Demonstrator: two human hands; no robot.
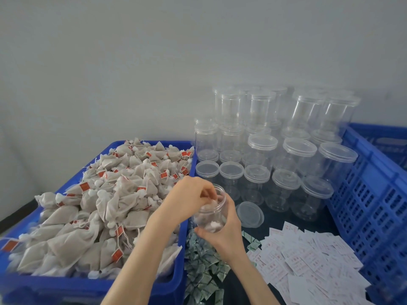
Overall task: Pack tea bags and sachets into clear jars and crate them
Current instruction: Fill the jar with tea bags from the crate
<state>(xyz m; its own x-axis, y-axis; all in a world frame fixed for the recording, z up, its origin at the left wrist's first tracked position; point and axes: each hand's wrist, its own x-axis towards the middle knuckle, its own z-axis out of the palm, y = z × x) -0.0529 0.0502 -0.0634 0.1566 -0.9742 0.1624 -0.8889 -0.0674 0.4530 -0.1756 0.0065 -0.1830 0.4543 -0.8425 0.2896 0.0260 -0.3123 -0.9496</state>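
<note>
The right hand (222,230) is wrapped around an open clear jar (211,211), holding it tilted just above the dark table (277,219). The left hand (189,198) sits at the jar's mouth with curled fingertips pinching a tea bag (210,203) into the opening; a few more bags show through the jar's wall, too blurred to count.

Left of the hands, touching the left forearm, is one blue bin (66,289) heaped with pyramid tea bags (105,208) carrying red tags, far too many to count. Just right of the right hand lies one loose lid (250,214), flat on the table. Beyond both hands stand the lidded empty jars (286,155), stacked in tiers against the wall; five form the nearest row, and the rest overlap too much for a sure count. Under the right wrist lies a pile of small green sachets (203,265), and to its right a spread of white paper sachets (312,265), both uncountable. One blue slotted crate (374,194) stands at the far right, beyond the white sachets.
</note>
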